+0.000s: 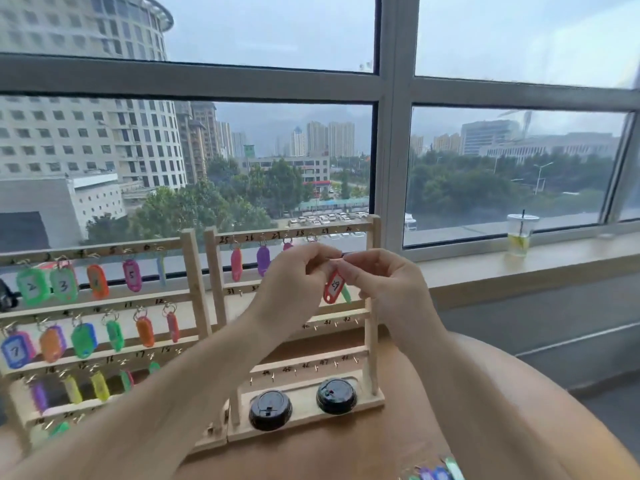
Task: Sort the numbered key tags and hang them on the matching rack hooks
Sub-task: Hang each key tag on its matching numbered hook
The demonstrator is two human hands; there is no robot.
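Left hand (294, 275) and right hand (384, 282) both pinch the red 29 tag (335, 286) by its ring, near the right rack (371, 334)'s top row; if my pinch loosens, I reckon it drops.

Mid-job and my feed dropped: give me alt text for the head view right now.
The left hand and right hand pinch the ring of a red tag marked 29 before the top row of the right rack. The left rack beside it holds many coloured tags; a drink cup stands on the windowsill.
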